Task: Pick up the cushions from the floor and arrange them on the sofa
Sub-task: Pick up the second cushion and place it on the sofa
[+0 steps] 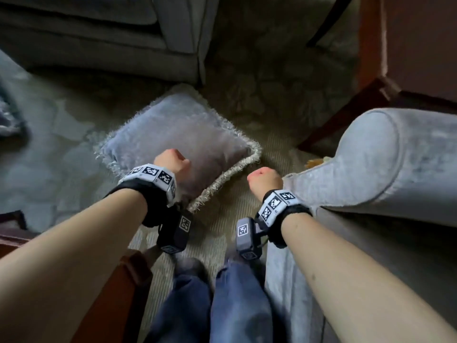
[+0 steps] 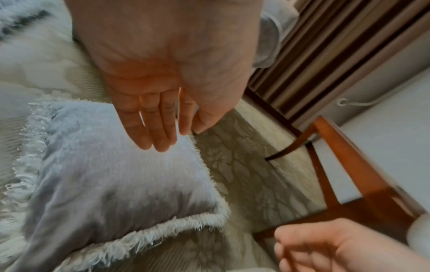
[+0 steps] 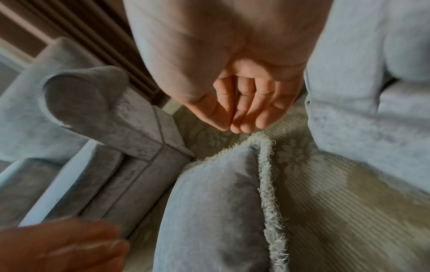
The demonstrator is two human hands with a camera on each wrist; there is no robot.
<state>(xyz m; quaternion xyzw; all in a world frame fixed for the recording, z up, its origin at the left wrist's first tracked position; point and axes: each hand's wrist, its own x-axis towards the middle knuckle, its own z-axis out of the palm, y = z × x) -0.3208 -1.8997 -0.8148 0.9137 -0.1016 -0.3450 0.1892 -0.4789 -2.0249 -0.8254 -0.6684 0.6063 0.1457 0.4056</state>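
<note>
A pale grey cushion (image 1: 178,134) with a fringed edge lies flat on the patterned carpet, between two sofas. My left hand (image 1: 171,160) is over its near half. In the left wrist view its fingers (image 2: 158,132) are straight, point down at the cushion (image 2: 111,180) and hold nothing. Whether they touch the fabric I cannot tell. My right hand (image 1: 264,179) hangs just past the cushion's right corner, beside the sofa arm (image 1: 385,154). Its fingers (image 3: 242,117) are straight, close together and empty above the fringed corner (image 3: 260,143).
A second grey sofa (image 1: 99,33) stands at the far left. A wooden table (image 1: 408,45) with dark legs stands at the far right. Another cushion (image 1: 10,115) shows at the left edge. My legs in blue trousers (image 1: 212,305) stand on the carpet below.
</note>
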